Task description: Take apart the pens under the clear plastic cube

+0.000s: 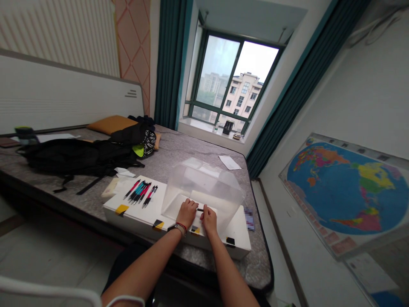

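Observation:
Between my two hands is a thin dark pen (200, 209), mostly covered by my fingers. My left hand (187, 213) pinches one end, and my right hand (209, 219) has its fingers closed around the other. Both hands are in front of a translucent plastic bin (207, 181), which appears tipped on its side with its open side toward me. The bin rests on a long white box (134, 215). Left of the bin, several pens (140, 194) with red, teal and black barrels lie side by side on the box.
The box lies on a grey mattress (204, 147). A black backpack (86, 153) and an orange cushion (111, 123) are at the left. White paper (230, 162) lies behind the bin. A world map (348, 192) hangs on the right wall.

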{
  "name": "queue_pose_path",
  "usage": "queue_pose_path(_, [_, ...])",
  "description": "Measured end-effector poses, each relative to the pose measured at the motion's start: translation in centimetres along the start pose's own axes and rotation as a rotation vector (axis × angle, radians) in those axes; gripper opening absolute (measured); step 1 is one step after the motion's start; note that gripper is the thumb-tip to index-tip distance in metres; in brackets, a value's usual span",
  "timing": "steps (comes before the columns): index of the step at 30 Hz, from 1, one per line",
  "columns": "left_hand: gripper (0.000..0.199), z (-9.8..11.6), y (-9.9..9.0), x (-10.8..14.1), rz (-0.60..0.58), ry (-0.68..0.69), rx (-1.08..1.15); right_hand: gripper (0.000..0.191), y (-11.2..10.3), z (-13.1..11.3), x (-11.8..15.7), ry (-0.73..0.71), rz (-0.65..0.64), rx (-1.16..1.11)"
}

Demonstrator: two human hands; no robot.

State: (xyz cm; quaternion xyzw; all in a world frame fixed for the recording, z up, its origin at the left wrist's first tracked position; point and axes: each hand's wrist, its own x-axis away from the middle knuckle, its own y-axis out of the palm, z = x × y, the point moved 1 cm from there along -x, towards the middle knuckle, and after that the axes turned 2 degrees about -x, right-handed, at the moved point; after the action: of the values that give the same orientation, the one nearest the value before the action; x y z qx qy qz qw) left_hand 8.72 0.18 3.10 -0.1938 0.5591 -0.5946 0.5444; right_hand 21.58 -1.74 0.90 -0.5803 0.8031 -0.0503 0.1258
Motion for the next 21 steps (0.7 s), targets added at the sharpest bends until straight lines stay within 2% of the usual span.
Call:
queue_pose_path(7, [0.018, -0.08, 0.04, 0.05, 0.022, -0.001, -0.013, 0.03, 0.14, 0.25, -0.01, -0.011, -0.046, -0.196])
queue_pose_path(16, [0.019, -0.08, 0.2, 0.06, 0.036, 0.019, 0.007, 0.048, 0.0, 0.44, -0.01, -0.032, 0.014, -0.004])
queue_pose_path(21, [0.021, -0.19, 0.39, -0.01, 0.037, 0.012, 0.004, 0.034, 0.11, 0.42, 0.09, -0.001, -0.041, -0.155])
